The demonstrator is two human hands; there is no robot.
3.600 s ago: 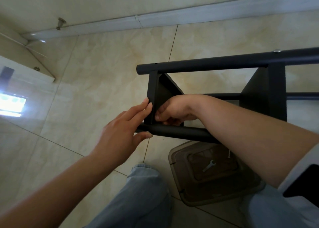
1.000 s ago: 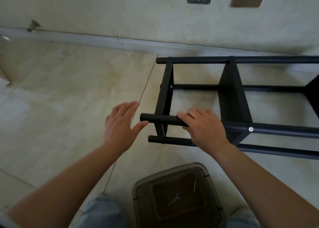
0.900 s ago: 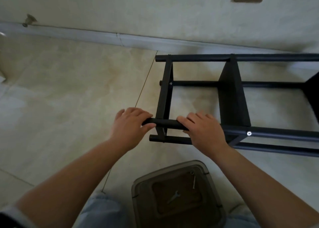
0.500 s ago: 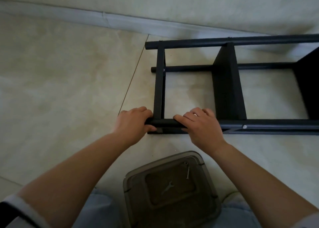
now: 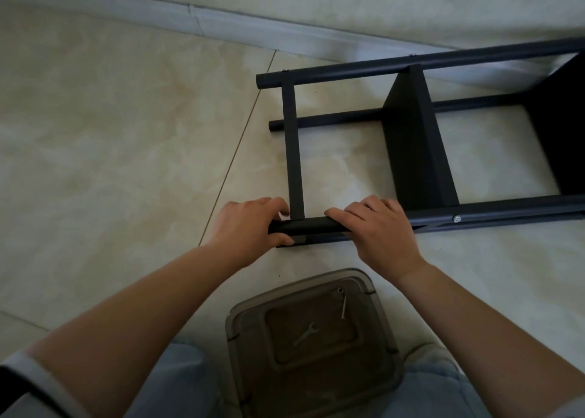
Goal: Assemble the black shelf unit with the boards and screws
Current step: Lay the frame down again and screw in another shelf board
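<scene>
We clench both hands, left hand and right hand, around the near tube of the shelf unit, whose length runs rightward.

Readable text: none | labels: none | brands: none | numbers: none | signs: none legible on any surface in the head view

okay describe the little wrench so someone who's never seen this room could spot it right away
Start at the brownish translucent plastic lid on the floor between the person's knees, below the black shelf frame. The wrench lies in the lid's sunken centre panel, towards its left. It is flat, silvery and open-ended, unlike the long thin screw near the lid's upper right corner.
</scene>
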